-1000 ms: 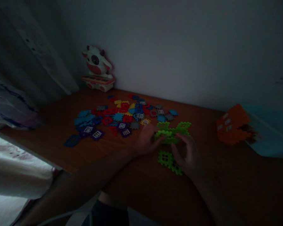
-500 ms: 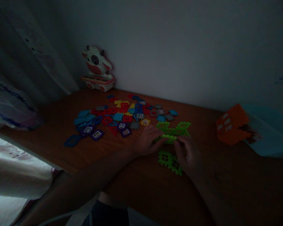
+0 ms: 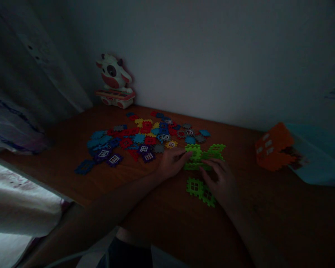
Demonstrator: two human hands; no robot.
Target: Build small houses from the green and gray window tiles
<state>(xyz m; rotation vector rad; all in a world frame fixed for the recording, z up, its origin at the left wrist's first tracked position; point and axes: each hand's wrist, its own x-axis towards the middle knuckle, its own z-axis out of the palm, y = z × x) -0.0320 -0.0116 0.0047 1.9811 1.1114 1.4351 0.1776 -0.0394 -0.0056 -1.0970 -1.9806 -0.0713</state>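
A light-green assembly of interlocking building tiles [image 3: 194, 150] stands on the table between my hands, with some tiles upright. My left hand [image 3: 171, 162] grips its left side, thumb over the near face and fingers behind. From the right, my right hand [image 3: 219, 178] pinches the near edge of the same assembly between thumb and fingers. Nearer to me, two joined green window tiles [image 3: 201, 191] lie flat, partly under my right hand. My fingers hide where the tiles meet.
Many loose coloured tiles [image 3: 139, 139] spread over the wooden table [image 3: 156, 201] at left and centre. A cow toy with a keyboard [image 3: 115, 82] stands at the back. Right are an orange tile structure [image 3: 275, 147] and a pale-blue translucent container [image 3: 318, 160]. Curtains [image 3: 11, 111] hang left.
The near green tile, flat-looking before, now sits lower against the assembly, and an upright tile at left shows more. My left hand has shifted slightly left; my right fingers have moved slightly left.
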